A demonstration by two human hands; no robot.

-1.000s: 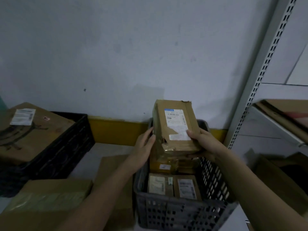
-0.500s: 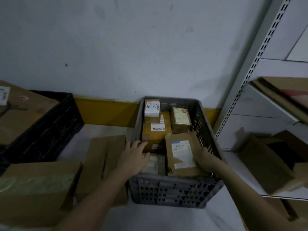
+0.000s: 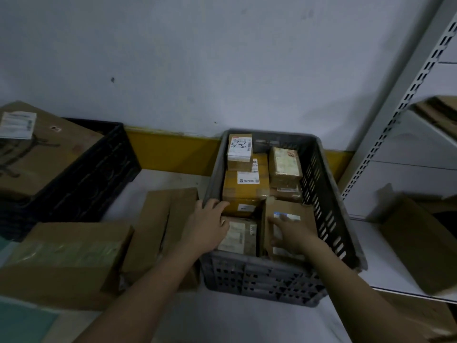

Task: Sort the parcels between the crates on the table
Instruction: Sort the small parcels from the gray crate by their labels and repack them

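A grey crate stands on the table, packed with parcels. At its back are a small box with a white label, a taped parcel and a yellow parcel. In the near right corner lies a brown parcel with a blue-and-white label; my right hand presses flat on top of it. My left hand rests over the crate's left rim, fingers reaching toward the yellow parcel and partly covering a labelled parcel.
A black crate at the left holds a large cardboard box. Two more cardboard boxes lie on the table left of the grey crate. A metal shelf with boxes stands at the right.
The brown parcel came down from held upright above the crate into its near right corner. My right hand shifted from its edge onto its top; my left hand settled on the rim.
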